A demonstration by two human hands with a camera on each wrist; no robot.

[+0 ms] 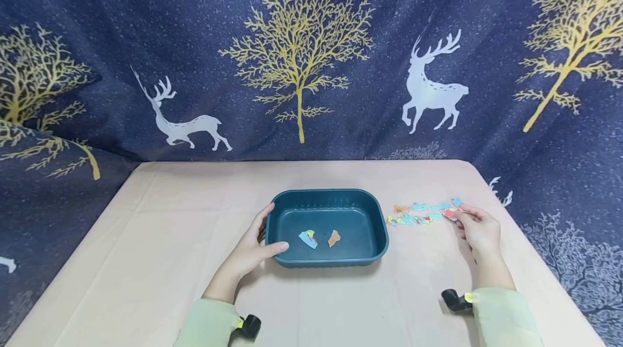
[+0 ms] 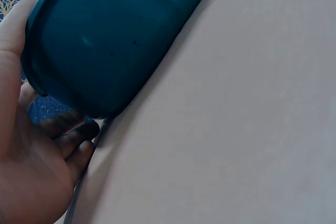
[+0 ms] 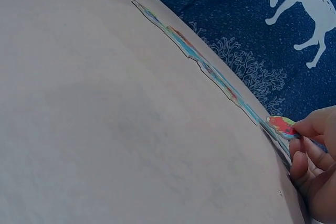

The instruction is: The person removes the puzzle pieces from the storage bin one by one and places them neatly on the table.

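Note:
A dark teal plastic basin (image 1: 327,256) stands mid-table, and my left hand (image 1: 253,244) grips its left end, thumb over the rim and fingers along the outer wall. Inside lie a blue-and-yellow puzzle piece (image 1: 308,238) and an orange puzzle piece (image 1: 333,238), apart from each other. To the right, my right hand (image 1: 479,231) pinches a red puzzle piece (image 3: 282,125) between thumb and fingertips, just above the table. Several flat colourful puzzle pieces (image 1: 419,207) lie in two rough rows between the basin and that hand.
The table has a pale pink cloth (image 1: 146,239). Behind it hangs a dark blue curtain (image 1: 311,163) printed with white deer and golden trees. A black wrist camera (image 1: 251,327) sits at the left sleeve, and another black camera (image 1: 455,300) at the right one.

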